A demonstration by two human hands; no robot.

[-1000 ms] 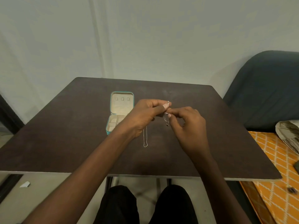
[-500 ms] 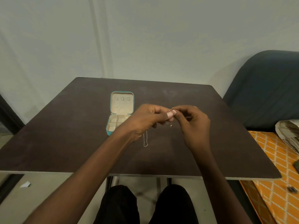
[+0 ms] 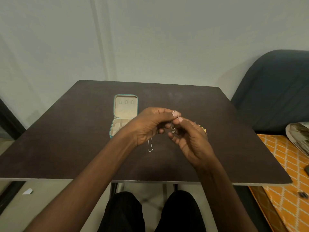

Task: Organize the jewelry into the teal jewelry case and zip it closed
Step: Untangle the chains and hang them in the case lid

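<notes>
The teal jewelry case [image 3: 125, 97] lies open on the dark table [image 3: 66, 139], its cream lid flat at the back and its compartments partly hidden by my left hand [image 3: 148, 126]. Above the table's middle, my left hand and my right hand [image 3: 190, 139] pinch a thin silver necklace [image 3: 173, 127] between their fingertips; a small pendant hangs from it. A second silver chain [image 3: 150, 146] lies on the table below my left hand. A small cluster of gold and coloured jewelry [image 3: 203, 128] shows just behind my right hand.
A dark blue chair [image 3: 274, 91] stands at the right of the table. An orange patterned surface [image 3: 287, 164] with a grey bundle [image 3: 299, 136] lies at the lower right. My knees [image 3: 150, 211] are under the table's near edge.
Both hands stay together over the table's middle, working the necklace. My right hand has turned, its fingers now spread and palm facing left. The pendant hangs lower between the hands.
</notes>
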